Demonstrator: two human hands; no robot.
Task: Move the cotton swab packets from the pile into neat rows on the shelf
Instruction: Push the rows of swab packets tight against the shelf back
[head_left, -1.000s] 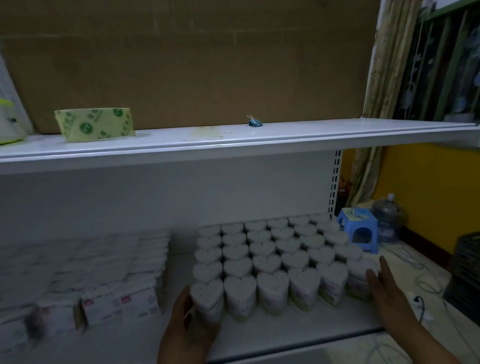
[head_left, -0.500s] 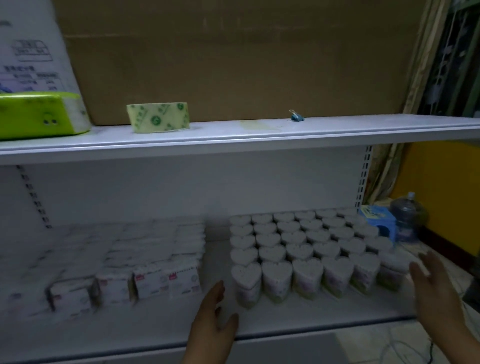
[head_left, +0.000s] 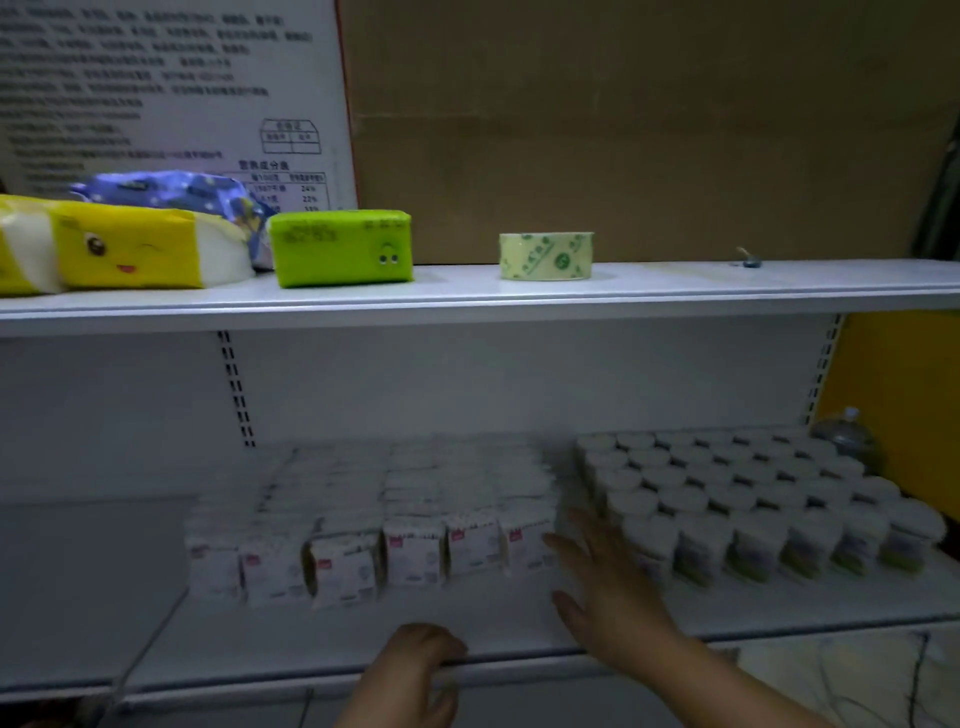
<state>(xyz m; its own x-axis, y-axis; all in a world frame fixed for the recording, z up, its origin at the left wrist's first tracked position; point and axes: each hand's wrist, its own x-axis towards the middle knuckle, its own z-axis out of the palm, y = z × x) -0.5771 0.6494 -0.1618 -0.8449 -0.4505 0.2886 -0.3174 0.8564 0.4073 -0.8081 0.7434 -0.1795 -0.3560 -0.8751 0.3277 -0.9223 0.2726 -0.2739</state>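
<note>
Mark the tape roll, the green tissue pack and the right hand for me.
tape roll (head_left: 545, 255), head view, on its printed outer side.
green tissue pack (head_left: 340, 248), head view, middle of its front face.
right hand (head_left: 608, 587), head view, back of the hand.

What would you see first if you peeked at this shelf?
The bright yellow pack with a winking face and the lime green pack beside it, at the left of the top shelf, jump out first. Below, white packets stand in rows next to a block of white tubs. The right hand reaches open between the two.
</note>
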